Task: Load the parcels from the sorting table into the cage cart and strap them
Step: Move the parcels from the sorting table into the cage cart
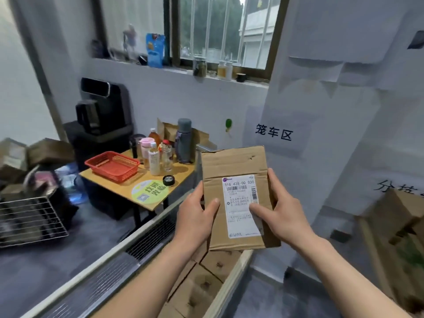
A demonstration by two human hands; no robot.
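We see a flat cardboard parcel point(236, 166) held upright in the air, a little off the middle of the view toward four o'clock. Its face with the white label point(243, 205) is turned to us. The left hand point(195, 214) grips the parcel's left edge at its eight o'clock. The thumb lies flat on the front with its tip just beside the label, and the other fingers go round behind the cardboard, where we cannot see them. The right hand point(280, 203) grips the right edge at four o'clock in the same way, with the thumb pressed on the label and the fingers hidden behind.

Under the parcel, at six o'clock, is the cage cart point(128, 239), with a pale frame rail and wire mesh. Brown boxes point(206, 285) lie inside it, below the forearms. The parcel hangs above the cart, apart from those boxes.

At ten o'clock from the parcel stands a small table point(119, 187) bearing a red basket point(112, 166), several bottles, a grey flask point(184, 140) and a black lid point(168, 180). On the wall at one o'clock a paper sign point(274, 133) shows black characters. At three o'clock, by the right edge, stand cartons point(394, 216). A wire rack point(29, 219) sits at nine o'clock.
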